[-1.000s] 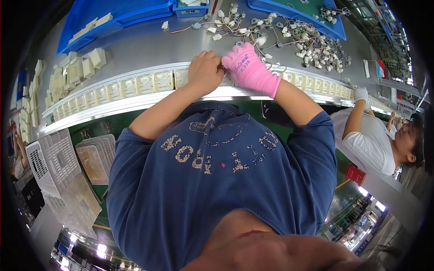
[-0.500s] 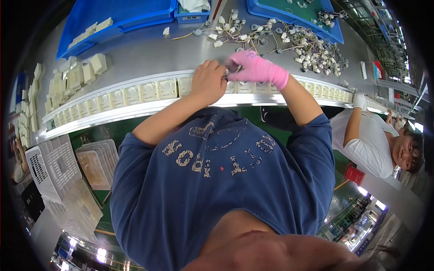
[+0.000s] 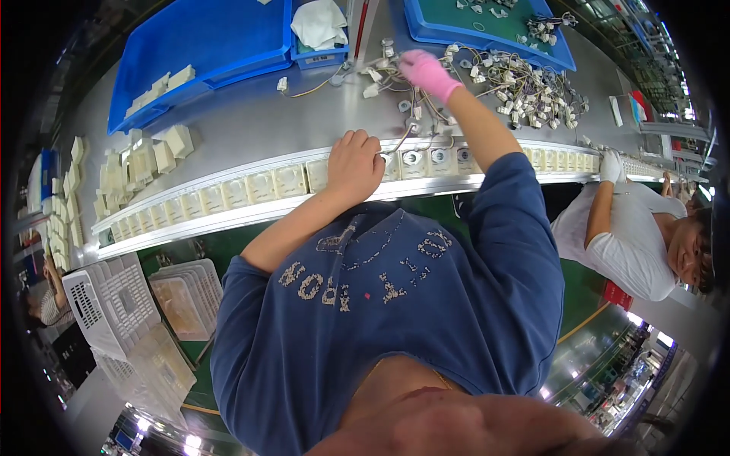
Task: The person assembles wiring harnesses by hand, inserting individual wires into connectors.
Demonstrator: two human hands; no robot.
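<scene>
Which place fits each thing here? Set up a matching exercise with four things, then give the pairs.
Things:
1. left hand
2. right hand
3. white cloth
4. white crate

Places:
A. in the small blue bin
B. on the row of cream parts at the bench edge
C. below the bench, far left
D. over the pile of wired white connectors

Pairs: 1-B, 2-D, 3-A, 4-C
</scene>
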